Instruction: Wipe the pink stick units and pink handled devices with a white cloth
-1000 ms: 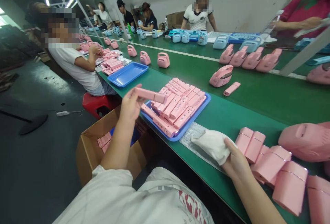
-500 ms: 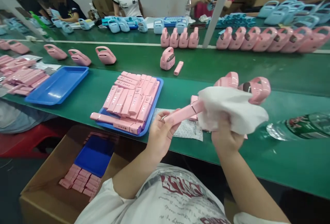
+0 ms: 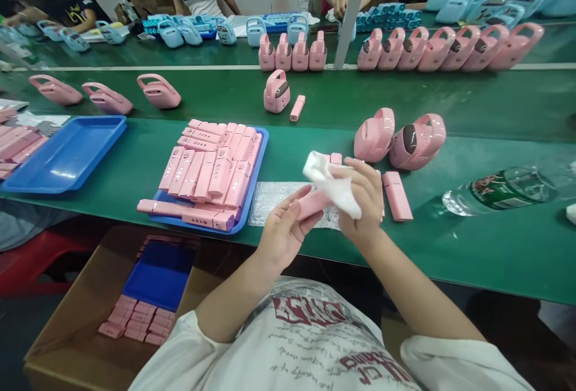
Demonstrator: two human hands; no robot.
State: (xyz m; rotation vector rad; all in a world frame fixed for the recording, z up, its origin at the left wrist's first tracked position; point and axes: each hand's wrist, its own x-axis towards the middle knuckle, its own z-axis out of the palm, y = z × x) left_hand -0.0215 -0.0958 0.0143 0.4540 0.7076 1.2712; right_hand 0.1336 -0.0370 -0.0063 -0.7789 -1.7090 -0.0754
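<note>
My left hand (image 3: 284, 226) grips the near end of a pink stick-shaped plastic part (image 3: 312, 202), its fingers curled round it. In my right hand (image 3: 362, 199) is a white cloth (image 3: 335, 190), bunched against the far end of that part and covering it. Beneath both hands lies a sheet of clear bubble wrap (image 3: 266, 202). More pink pieces show partly behind my right hand, and one pink stick (image 3: 397, 196) lies just to its right. Two pink handled cases (image 3: 418, 142) stand beyond the right hand.
A blue tray (image 3: 258, 181) piled with pink sticks is left of my hands, another blue tray (image 3: 67, 151) further left. A plastic bottle (image 3: 504, 188) lies at right. A cardboard box (image 3: 67, 313) sits below the table edge. Co-workers sit across, behind rows of pink and blue cases.
The white cloth has moved left and is now bunched smaller around the far end of the pink part. My right hand has come closer to my left. The camera view has shifted.
</note>
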